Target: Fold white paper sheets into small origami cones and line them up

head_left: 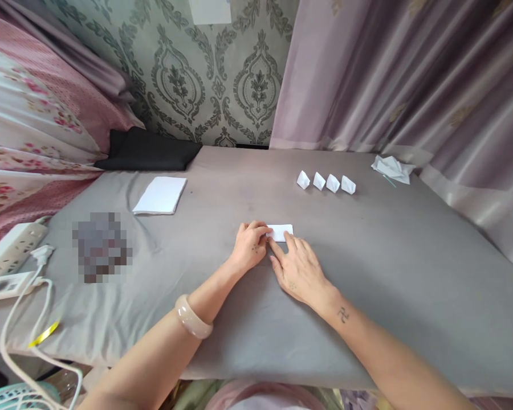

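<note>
A small folded strip of white paper [281,232] lies flat on the grey cloth in front of me. My left hand [251,246] has its fingers bent and closed on the strip's left end, covering that end. From the near side, my right hand [301,269] rests on the paper with fingers spread, one fingertip on its right part and another toward the left end. Beyond the hands, several small folded white paper shapes [333,183] stand in a row. A stack of white paper sheets [160,195] is at the back left.
Crumpled white paper [392,168] sits at the far right beside a thin greenish stick [389,181]. Folded black cloth [154,149] lies at the back left. A power strip [12,250] with white cables and a blurred-out object [101,246] are on the left.
</note>
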Demonstrator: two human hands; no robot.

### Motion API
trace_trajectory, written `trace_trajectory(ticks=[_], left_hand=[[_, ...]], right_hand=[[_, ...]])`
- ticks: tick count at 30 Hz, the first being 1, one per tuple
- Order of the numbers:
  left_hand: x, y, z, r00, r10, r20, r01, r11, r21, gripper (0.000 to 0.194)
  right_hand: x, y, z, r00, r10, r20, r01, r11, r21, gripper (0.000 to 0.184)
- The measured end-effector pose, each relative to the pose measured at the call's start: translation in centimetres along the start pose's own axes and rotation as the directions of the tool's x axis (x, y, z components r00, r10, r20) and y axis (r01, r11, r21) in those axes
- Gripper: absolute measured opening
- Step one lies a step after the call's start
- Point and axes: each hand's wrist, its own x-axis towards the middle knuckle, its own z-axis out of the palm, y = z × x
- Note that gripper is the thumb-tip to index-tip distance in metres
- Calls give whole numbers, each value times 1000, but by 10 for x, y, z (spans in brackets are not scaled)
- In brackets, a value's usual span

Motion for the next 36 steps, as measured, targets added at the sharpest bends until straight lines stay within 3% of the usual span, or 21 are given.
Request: trace_trajectory(ticks=[16, 20, 23, 31, 36], left_hand=[[0, 2, -6, 1000, 1, 27, -1, 1000, -28, 33], [2, 7, -4, 998, -65, -6, 65, 997, -38, 19], [4, 11, -3, 991, -135, -18, 134, 990, -42, 22], [8, 13, -13, 957, -271, 106, 284, 949, -138, 27], [9, 1, -14, 953, -239, 186, 282, 925, -253, 40]], right_hand=[[-1, 8, 2, 987, 153, 49, -154, 988, 27, 43], [-3, 12, -1, 985, 165, 50, -164, 986, -7, 39], [-3, 14, -3, 987, 155, 47, -154, 988, -15, 38], [0, 15, -7, 984, 169, 64, -167, 985, -35, 39], [1, 22, -3, 981, 188, 39, -189, 982, 13, 30]])
